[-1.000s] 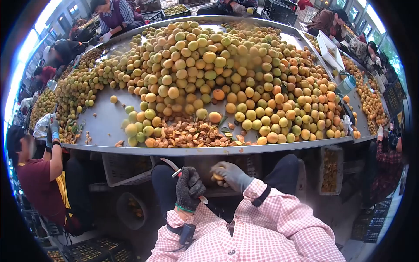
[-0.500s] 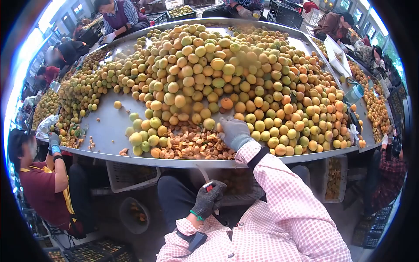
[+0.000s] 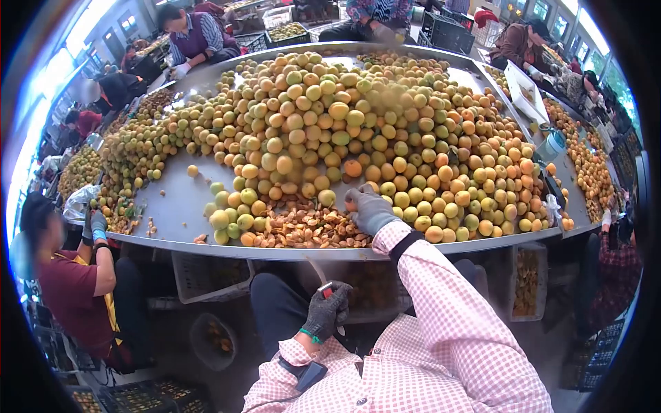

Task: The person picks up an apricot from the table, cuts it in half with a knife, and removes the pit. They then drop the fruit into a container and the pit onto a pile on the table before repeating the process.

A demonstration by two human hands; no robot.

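Observation:
My left hand [image 3: 326, 313], in a dark grey glove, is closed around a knife [image 3: 324, 284] with a red and white handle, below the table edge. The curved blade points up toward the table. My right hand [image 3: 374, 210], in a lighter grey glove, reaches over the table at the front of the fruit pile, its fingers curled round an orange fruit [image 3: 351, 205]. Beside it lies a heap of small brown-orange pieces [image 3: 310, 228]. Whole yellow-green and orange fruits [image 3: 296, 124] are piled high behind.
The metal table's edge [image 3: 275, 254] crosses in front of me. Crates [image 3: 211, 277] [image 3: 528, 281] and a bucket [image 3: 213, 341] stand below it. A person in a maroon top [image 3: 79, 296] works at the left; others sit around the far side. A bottle [image 3: 553, 144] stands at right.
My right hand has moved from above my lap, where it held a fruit, up and forward onto the table by the pile. My left hand has shifted slightly right and down with the knife.

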